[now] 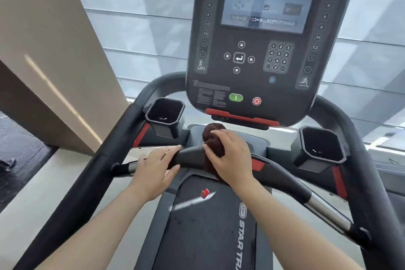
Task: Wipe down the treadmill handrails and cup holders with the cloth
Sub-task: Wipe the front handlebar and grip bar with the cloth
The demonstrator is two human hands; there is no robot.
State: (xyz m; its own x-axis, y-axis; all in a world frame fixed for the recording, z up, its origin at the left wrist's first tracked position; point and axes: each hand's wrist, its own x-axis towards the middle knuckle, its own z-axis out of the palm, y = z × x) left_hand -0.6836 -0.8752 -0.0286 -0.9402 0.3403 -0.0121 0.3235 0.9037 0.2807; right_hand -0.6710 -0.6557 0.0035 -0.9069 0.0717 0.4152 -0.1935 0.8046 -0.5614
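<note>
A black front handrail (190,156) crosses the treadmill below the console. My right hand (230,155) is shut on a dark maroon cloth (213,138), pressing it over the middle of this bar. My left hand (154,167) grips the same bar just to the left, fingers wrapped over its top. A black cup holder (164,116) sits up at the left and another cup holder (320,149) at the right. The long left side handrail (87,177) and right side handrail (370,171) run back toward me.
The console (263,50) with screen, keypad, green start and red stop buttons rises right behind the bar. The running belt (208,226) lies below my arms. A beige wall panel (54,61) stands at the left; windows fill the background.
</note>
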